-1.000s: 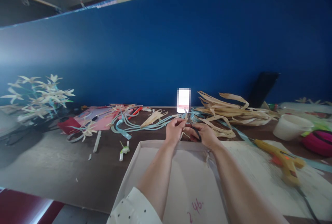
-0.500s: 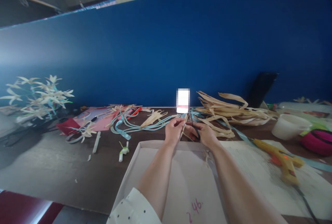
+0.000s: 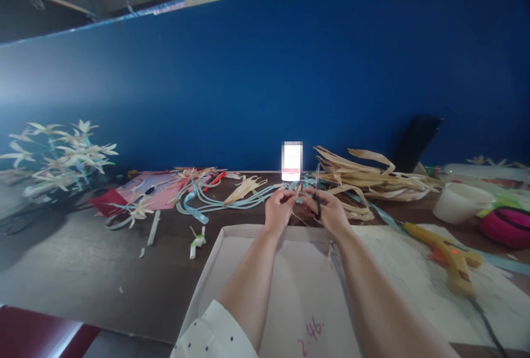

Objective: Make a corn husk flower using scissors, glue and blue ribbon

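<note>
My left hand (image 3: 280, 210) is closed in a pinch on a thin dry leaf strip (image 3: 295, 189), held over the far rim of a shallow white cardboard tray (image 3: 232, 269). My right hand (image 3: 327, 210) grips a pair of dark-handled scissors (image 3: 317, 195), blades pointing up and away. The two hands almost touch at the fingertips. A heap of dried tan leaves (image 3: 372, 178) lies just beyond them on the brown table.
A yellow glue gun (image 3: 449, 256) with a black cord lies right of the tray, beside a white cup (image 3: 461, 202) and a pink object (image 3: 507, 225). Light blue ribbons (image 3: 215, 195), red paper scraps and pale leaf flowers (image 3: 62, 153) lie to the left. A blue wall backs the table.
The scissors have swung from tilting left near the strip to pointing nearly upright, and my right hand has shifted slightly right. My left hand stays pinched on the strip.
</note>
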Demonstrator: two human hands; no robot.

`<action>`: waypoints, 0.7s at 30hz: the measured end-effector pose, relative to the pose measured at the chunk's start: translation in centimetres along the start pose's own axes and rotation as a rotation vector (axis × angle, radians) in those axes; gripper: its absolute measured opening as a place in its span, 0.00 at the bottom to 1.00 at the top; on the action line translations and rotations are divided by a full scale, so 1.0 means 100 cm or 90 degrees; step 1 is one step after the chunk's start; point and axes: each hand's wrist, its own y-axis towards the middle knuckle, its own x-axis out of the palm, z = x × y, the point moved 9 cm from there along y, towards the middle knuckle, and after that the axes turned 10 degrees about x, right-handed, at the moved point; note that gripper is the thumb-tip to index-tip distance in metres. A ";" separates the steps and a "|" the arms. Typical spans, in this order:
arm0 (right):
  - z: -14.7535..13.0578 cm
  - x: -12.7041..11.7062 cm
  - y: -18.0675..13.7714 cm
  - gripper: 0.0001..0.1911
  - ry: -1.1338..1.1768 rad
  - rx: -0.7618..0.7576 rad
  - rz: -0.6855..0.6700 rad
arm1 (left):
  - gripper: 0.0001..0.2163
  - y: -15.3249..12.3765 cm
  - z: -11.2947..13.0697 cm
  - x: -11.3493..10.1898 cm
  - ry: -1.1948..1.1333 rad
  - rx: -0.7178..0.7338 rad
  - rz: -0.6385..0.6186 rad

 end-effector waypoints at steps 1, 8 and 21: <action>-0.001 -0.003 0.001 0.32 0.025 -0.009 0.011 | 0.08 0.000 0.000 0.001 0.000 -0.004 -0.009; -0.003 -0.012 0.001 0.33 0.118 -0.043 0.030 | 0.10 -0.002 -0.005 0.010 -0.033 -0.022 -0.059; -0.009 -0.001 -0.003 0.31 0.087 -0.048 -0.063 | 0.17 -0.005 -0.032 0.029 -0.155 -0.134 -0.172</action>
